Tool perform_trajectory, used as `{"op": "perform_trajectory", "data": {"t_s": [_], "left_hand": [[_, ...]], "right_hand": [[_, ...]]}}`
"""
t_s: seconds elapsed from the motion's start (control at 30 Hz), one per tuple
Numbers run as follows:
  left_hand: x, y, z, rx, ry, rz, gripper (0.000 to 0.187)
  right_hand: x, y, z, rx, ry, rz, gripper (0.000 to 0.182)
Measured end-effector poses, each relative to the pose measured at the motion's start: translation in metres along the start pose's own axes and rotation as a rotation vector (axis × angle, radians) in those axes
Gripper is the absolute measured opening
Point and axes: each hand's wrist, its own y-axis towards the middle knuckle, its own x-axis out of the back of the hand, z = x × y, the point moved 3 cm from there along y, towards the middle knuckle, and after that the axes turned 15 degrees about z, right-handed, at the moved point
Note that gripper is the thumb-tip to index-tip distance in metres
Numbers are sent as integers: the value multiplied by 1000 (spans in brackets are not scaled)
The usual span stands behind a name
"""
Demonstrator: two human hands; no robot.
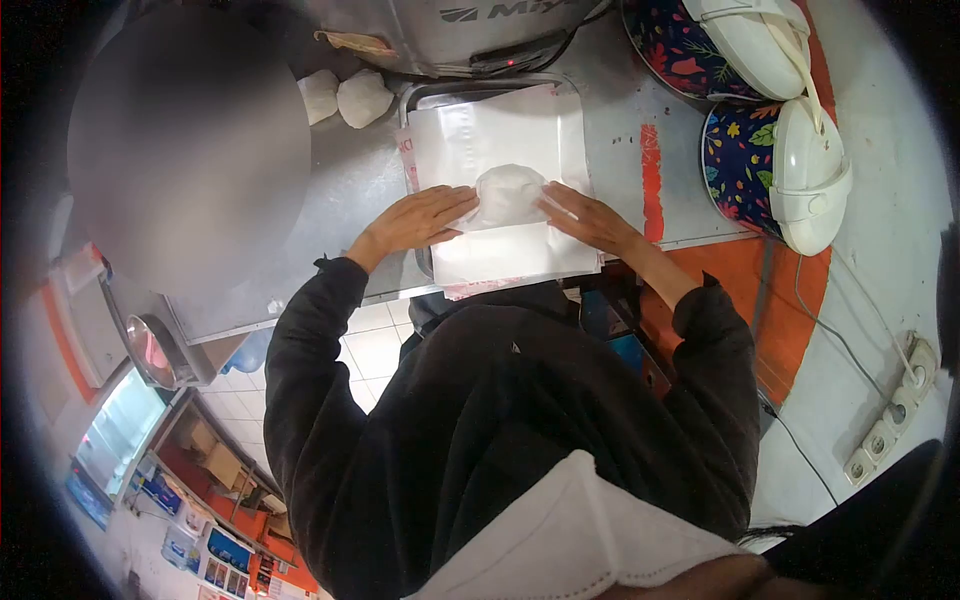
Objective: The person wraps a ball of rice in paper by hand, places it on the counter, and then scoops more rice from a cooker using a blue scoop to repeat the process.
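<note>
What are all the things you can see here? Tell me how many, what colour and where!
dough ball: 1, white, on the plastic sheet between both hands
plastic sheet: 1, white and see-through, spread over the tray
tray: 1, metal, mid table under the sheet
spare dough balls: 2, white, on the table left of the tray
rice cookers: 2, dark floral with white lids, on the right
machine: 1, silver, behind the tray
table: 1, grey metal with a red stripe
power strip: 1, white, on the floor at right
face mask: 1, white, bottom edge
left hand: 1, flat beside the dough
right hand: 1, touching the dough's other side
</note>
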Motion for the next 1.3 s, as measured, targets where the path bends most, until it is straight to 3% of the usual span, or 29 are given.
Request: {"op": "perform_trajectory", "data": {"t_s": [0.07, 0.1, 0.17, 0.2, 0.23, 0.27, 0.3, 0.37, 0.4, 0.47, 0.5, 0.53, 0.57, 0.6, 0.63, 0.7, 0.73, 0.8, 0.83, 0.93, 1.0, 1.1, 1.13, 1.17, 1.23, 1.27, 1.3], "left_hand": [[12, -5, -37, -103, 697, -136, 40], [13, 0, -23, -96, 696, -138, 40], [18, 20, 6, -85, 628, 33, 32], [18, 21, 5, -85, 628, 30, 32], [22, 21, 7, 7, 400, -103, 28], [27, 21, 4, 98, 169, -231, 24], [28, 24, 0, 99, 169, -231, 24], [30, 32, 2, 337, -64, -170, 21], [28, 36, -2, 341, -61, -169, 21], [24, 43, -10, 488, -19, -226, 20], [16, 45, -11, 491, -15, -231, 20], [8, 45, -14, 329, 95, -459, 20], [1, 44, -15, 160, 203, -680, 19], [-1, 44, -19, 62, 324, -820, 17], [-7, 45, -19, 62, 321, -822, 17], [-22, 48, -14, 245, -378, -687, 14], [-24, 53, -10, 246, -385, -690, 14], [-24, 64, 1, -61, -865, -790, 13], [-23, 67, 7, -57, -869, -793, 13], [-13, 73, 4, 61, -766, -676, 18], [-5, 72, -10, 32, -179, -773, 18], [-1, 65, -21, 195, -128, -797, 16], [-7, 65, -21, 271, -341, -722, 16], [-15, 64, -19, 267, -335, -723, 16], [-34, 59, -24, 131, 297, -821, 29], [-38, 56, -45, 107, 218, -847, 45], [-39, 52, -50, 101, 219, -847, 45]], "right_hand": [[-2, -3, -4, 43, -111, 57, 36], [-5, -3, -5, 77, -224, 110, 39], [-2, 0, -11, 72, -95, 65, 33], [2, 1, -16, 60, 32, 22, 28], [4, 4, -20, 60, 31, 23, 28], [9, 15, -26, -116, 274, 124, 26], [13, 24, -31, -293, 518, 222, 24], [31, 42, -32, -406, 655, 221, 25], [33, 47, -32, -522, 796, 221, 27], [21, 55, -30, -490, 666, 222, 30], [14, 57, -29, -461, 535, 227, 34], [11, 56, -24, -423, 375, 112, 34], [10, 53, -21, -420, 375, 111, 34], [14, 50, -17, -361, 415, -35, 31], [16, 46, -14, -301, 454, -179, 29], [2, 36, -6, -319, 588, -217, 27], [-7, 31, -4, -337, 724, -261, 24], [-16, 30, 4, -295, 645, -319, 21], [-19, 30, 8, -254, 565, -384, 19], [-28, 30, 9, -159, 482, -394, 17], [-34, 31, 12, -92, 459, -361, 18], [-37, 35, 9, -225, 626, -363, 19], [-35, 35, 8, -214, 561, -354, 20], [-32, 36, 8, -205, 495, -346, 22], [-31, 39, 6, -261, 540, -367, 24], [-32, 40, 7, -314, 590, -379, 26], [-31, 40, 11, -316, 585, -382, 26]]}}
